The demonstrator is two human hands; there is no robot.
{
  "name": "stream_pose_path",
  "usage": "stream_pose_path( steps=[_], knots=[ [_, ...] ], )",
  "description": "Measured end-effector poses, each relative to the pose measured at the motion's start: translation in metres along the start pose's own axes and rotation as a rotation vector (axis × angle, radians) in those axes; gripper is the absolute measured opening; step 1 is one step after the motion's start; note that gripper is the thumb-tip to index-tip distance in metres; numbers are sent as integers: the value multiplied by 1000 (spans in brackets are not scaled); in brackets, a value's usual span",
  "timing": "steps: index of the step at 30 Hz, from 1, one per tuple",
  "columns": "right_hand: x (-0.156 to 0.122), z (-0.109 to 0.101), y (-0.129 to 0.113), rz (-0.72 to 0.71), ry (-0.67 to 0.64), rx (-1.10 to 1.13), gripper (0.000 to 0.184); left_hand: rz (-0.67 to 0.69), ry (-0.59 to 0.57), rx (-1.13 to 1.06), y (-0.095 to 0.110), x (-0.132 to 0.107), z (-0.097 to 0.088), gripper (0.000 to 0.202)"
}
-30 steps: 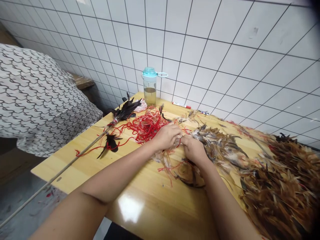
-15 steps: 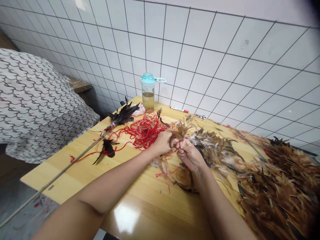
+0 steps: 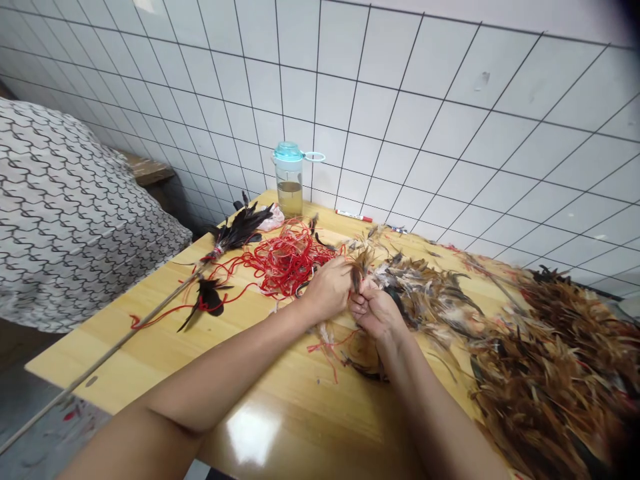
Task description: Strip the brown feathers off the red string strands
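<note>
Fingers: the left fingers (image 3: 341,279) are curling shut around the base of a tuft of small brown feathers (image 3: 357,269), and the right fingers (image 3: 361,305) are bunching tightly against it from below. Neither set is spreading open.

Hands: the left hand (image 3: 327,290) and the right hand (image 3: 376,311) are working nearly touching, with the tuft standing up between them, just above a varnished wooden table (image 3: 100,360).

Close by: a tangle of red string (image 3: 290,265) is sprawling right beside the left hand, while loose red strands (image 3: 325,347) are lying below the wrists.

Off to the left: a long thin stick (image 3: 145,332) is reaching past the table's edge, carrying a bound bundle of black feathers (image 3: 241,230), and a single dark feather tuft (image 3: 209,297) is lying beside it.

Off to the right: a big heap of brown feathers (image 3: 545,373) is covering that end of the table.

Along the wall: a clear bottle with a teal lid (image 3: 289,180) and a red-capped marker (image 3: 353,215) are sitting against the white tiles (image 3: 400,100).

Far left: a person in a patterned shirt (image 3: 65,220) is standing beside the table.
</note>
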State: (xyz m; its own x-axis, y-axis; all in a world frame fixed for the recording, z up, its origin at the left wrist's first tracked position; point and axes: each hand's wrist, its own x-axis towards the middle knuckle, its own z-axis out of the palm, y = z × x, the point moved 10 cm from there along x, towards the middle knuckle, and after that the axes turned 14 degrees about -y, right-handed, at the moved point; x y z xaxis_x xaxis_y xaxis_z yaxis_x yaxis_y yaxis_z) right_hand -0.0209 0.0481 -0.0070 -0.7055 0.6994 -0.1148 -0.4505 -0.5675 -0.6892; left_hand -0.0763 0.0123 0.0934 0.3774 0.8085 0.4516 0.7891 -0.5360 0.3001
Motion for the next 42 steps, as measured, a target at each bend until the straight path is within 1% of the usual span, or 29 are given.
stream_pose_path(
  steps=[2, 4, 6, 9, 13, 16, 18, 21, 23, 26, 29, 35, 39, 42],
  knots=[
    [1, 0, 2, 22, -18, 26, 28, -47, -21, -35, -7, 1, 2, 15],
    [1, 3, 4, 46, -39, 59, 27, -101, -24, -151, -16, 1, 1, 15],
    [1, 7, 4, 64, -70, 85, 26, -113, -26, -295, -20, 1, 0, 15],
    [0, 11, 7, 85, -94, 113, 24, -74, -9, -442, -19, 1, -6, 14],
    [-1, 10, 10, 77, -63, 148, 22, -25, 26, -515, -15, 0, -12, 11],
    [-1, 12, 10, 72, -62, 143, 20, -3, 57, -571, -16, -2, -13, 10],
    [-2, 14, 10, 69, -67, 144, 18, -22, 55, -674, -21, -3, -8, 11],
    [-3, 19, 9, 70, -75, 114, 16, -81, 10, -931, -31, -4, 6, 17],
    [-3, 22, 8, 67, -83, 78, 14, -105, -9, -1037, -35, -4, 11, 19],
    [-3, 25, 9, 56, -86, 59, 12, -125, -15, -1028, -39, -3, 11, 19],
    [-3, 25, 15, 74, -67, 76, 13, -166, -28, -996, -43, -3, 12, 17],
    [-1, 24, 21, 95, -80, 20, 16, -261, -46, -1024, -48, -5, 20, 15],
    [-1, 25, 29, 139, -91, 99, 19, -349, -78, -1096, -53, -8, 33, 15],
    [-2, 30, 32, 153, -123, 177, 18, -346, -46, -1170, -53, -8, 36, 19]
  ],
)
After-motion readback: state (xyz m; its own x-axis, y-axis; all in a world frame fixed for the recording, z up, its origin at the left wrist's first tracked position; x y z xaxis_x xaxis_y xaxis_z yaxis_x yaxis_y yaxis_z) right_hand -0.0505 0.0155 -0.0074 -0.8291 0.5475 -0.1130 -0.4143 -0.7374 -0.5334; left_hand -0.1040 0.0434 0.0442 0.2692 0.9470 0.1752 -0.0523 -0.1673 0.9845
